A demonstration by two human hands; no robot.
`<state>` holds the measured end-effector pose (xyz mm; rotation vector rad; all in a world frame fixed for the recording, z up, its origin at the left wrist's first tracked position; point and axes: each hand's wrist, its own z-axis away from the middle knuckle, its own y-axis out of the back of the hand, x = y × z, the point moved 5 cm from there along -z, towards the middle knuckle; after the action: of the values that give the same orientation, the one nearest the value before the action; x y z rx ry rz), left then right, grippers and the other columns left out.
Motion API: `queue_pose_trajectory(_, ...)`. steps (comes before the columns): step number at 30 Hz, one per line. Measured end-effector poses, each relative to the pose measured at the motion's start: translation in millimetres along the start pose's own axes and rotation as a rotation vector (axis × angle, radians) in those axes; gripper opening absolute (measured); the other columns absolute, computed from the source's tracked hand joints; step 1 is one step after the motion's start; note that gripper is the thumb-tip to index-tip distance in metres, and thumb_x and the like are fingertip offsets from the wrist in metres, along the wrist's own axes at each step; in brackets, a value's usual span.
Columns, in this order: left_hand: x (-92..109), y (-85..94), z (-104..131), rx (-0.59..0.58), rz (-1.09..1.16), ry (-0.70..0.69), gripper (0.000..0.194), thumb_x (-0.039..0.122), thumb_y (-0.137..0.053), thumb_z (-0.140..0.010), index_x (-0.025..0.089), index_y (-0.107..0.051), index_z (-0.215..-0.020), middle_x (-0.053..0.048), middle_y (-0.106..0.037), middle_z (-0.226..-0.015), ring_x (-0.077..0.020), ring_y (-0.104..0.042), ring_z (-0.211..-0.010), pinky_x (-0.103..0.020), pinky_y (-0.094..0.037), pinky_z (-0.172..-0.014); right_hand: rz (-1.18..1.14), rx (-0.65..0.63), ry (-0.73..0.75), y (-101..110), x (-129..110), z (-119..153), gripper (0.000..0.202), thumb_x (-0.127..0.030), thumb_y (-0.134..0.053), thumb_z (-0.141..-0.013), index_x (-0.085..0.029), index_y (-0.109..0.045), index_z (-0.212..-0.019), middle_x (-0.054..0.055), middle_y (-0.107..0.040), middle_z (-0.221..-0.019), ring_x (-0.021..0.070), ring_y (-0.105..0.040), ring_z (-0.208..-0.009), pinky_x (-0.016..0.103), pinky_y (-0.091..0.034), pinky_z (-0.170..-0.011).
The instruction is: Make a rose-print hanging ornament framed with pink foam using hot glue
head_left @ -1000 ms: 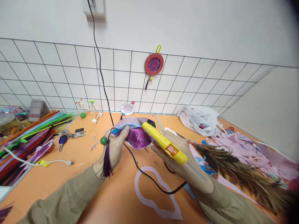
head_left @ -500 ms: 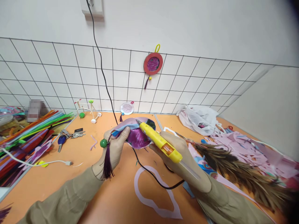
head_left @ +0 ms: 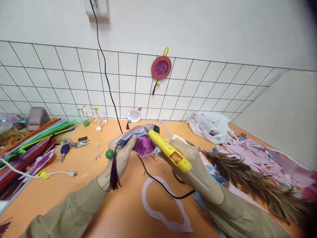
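A purple floral piece (head_left: 144, 145) with a blue-and-lilac layer is pinched in my left hand (head_left: 122, 155), the thumb lying on its front. From that hand's side hang a green bead (head_left: 109, 154) and a dark purple tassel (head_left: 114, 175). My right hand (head_left: 187, 157) is wrapped round a yellow glue gun (head_left: 168, 148). The gun's tip is at the top of the blue-and-lilac layer; whether they touch I cannot tell. A clear glue stick (head_left: 199, 180) sticks out of the gun's rear.
Colourful pipe cleaners (head_left: 42, 138) and keys (head_left: 64, 150) lie left. A lilac paper outline (head_left: 160, 216) and black cable (head_left: 170, 195) lie in front. At right are a white plastic bag (head_left: 210, 127), brown plumes (head_left: 247, 178) and pink scraps (head_left: 255, 158). A red round ornament (head_left: 161, 67) hangs on the grid.
The floral piece has shifted and tilted slightly left, so less of its right side shows. My right hand and the glue gun have barely moved.
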<state>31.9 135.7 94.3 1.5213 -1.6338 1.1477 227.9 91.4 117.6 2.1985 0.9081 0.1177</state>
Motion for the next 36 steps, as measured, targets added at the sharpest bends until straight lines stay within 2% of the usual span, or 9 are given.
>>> queue_pose_trajectory(4,0,2.3,-3,0.045,0.005,0.002,0.022,0.04,-0.076,-0.08,0.018,-0.079,-0.08,-0.002,-0.075,-0.079,-0.0179,-0.067,-0.072,-0.028,-0.057,-0.068,-0.005,0.049,0.001,7,-6,-4,0.024,-0.014,-0.056,-0.088,-0.022,-0.042,-0.07,-0.004,-0.046,-0.061,0.0104,-0.043,-0.05,0.024,-0.031,-0.049)
queue_pose_trajectory(8,-10,-1.0,-6,0.016,0.132,0.095,0.026,0.043,-0.075,-0.08,0.018,-0.079,-0.085,-0.004,-0.075,-0.079,-0.0199,-0.068,-0.073,-0.029,-0.056,-0.067,-0.011,0.129,0.017,12,-10,-6,0.032,-0.015,-0.058,-0.091,-0.023,-0.036,-0.068,-0.005,-0.043,-0.06,0.0102,-0.041,-0.05,0.025,-0.03,-0.048)
queue_pose_trajectory(10,-13,-3.2,-6,-0.006,0.193,0.108,0.027,0.043,-0.075,-0.08,0.018,-0.079,-0.09,-0.005,-0.076,-0.084,-0.0209,-0.069,-0.079,-0.03,-0.056,-0.072,-0.019,0.116,0.037,12,-11,-6,0.031,-0.013,-0.056,-0.09,-0.023,-0.037,-0.068,-0.005,-0.043,-0.06,0.0101,-0.041,-0.05,0.025,-0.03,-0.048)
queue_pose_trajectory(13,-13,-4.5,-6,-0.015,0.212,0.099,0.023,0.041,-0.077,-0.079,0.019,-0.078,-0.085,-0.003,-0.075,-0.084,-0.0191,-0.068,-0.079,-0.03,-0.056,-0.078,-0.043,0.056,0.051,8,-13,-5,0.026,-0.009,-0.053,-0.088,-0.022,-0.04,-0.069,-0.004,-0.045,-0.061,0.0098,-0.042,-0.05,0.024,-0.031,-0.048)
queue_pose_trajectory(16,-10,-3.9,-4,0.002,0.147,0.11,0.023,0.041,-0.077,-0.078,0.018,-0.076,-0.076,-0.001,-0.072,-0.074,-0.0164,-0.065,-0.069,-0.028,-0.055,-0.072,-0.08,0.004,0.036,2,-15,-4,0.025,-0.01,-0.056,-0.088,-0.022,-0.042,-0.071,-0.004,-0.047,-0.061,0.0096,-0.044,-0.051,0.023,-0.033,-0.049)
queue_pose_trajectory(20,-5,-7.7,1,-0.047,0.089,0.112,0.026,0.042,-0.074,-0.082,0.016,-0.076,-0.077,-0.002,-0.07,-0.071,-0.0166,-0.062,-0.065,-0.03,-0.054,-0.067,-0.113,0.029,0.106,-4,-19,-3,0.024,-0.01,-0.056,-0.088,-0.022,-0.042,-0.071,-0.005,-0.047,-0.061,0.0087,-0.042,-0.049,0.023,-0.032,-0.048)
queue_pose_trajectory(24,-5,-8.8,4,-0.045,0.07,0.093,0.025,0.041,-0.077,-0.079,0.017,-0.074,-0.075,0.0,-0.066,-0.066,-0.0148,-0.058,-0.062,-0.027,-0.051,-0.06,-0.081,0.004,0.119,-8,-17,-2,0.023,-0.01,-0.056,-0.087,-0.021,-0.044,-0.071,-0.004,-0.048,-0.061,0.0095,-0.045,-0.05,0.023,-0.033,-0.049)
queue_pose_trajectory(32,-8,-5.1,4,-0.033,0.043,0.076,0.025,0.041,-0.075,-0.082,0.018,-0.074,-0.072,0.0,-0.064,-0.065,-0.013,-0.056,-0.061,-0.024,-0.048,-0.058,-0.071,0.027,0.084,-7,-14,0,0.022,-0.008,-0.055,-0.083,-0.022,-0.043,-0.07,-0.004,-0.047,-0.06,0.0097,-0.045,-0.049,0.023,-0.033,-0.049)
queue_pose_trajectory(36,-6,-4.2,3,-0.032,0.061,0.07,0.023,0.04,-0.075,-0.082,0.018,-0.075,-0.074,0.0,-0.066,-0.068,-0.0133,-0.059,-0.063,-0.025,-0.053,-0.062,-0.078,0.005,0.034,-5,-14,-2,0.023,-0.008,-0.055,-0.084,-0.021,-0.043,-0.07,-0.004,-0.049,-0.06,0.0091,-0.046,-0.049,0.022,-0.033,-0.048)
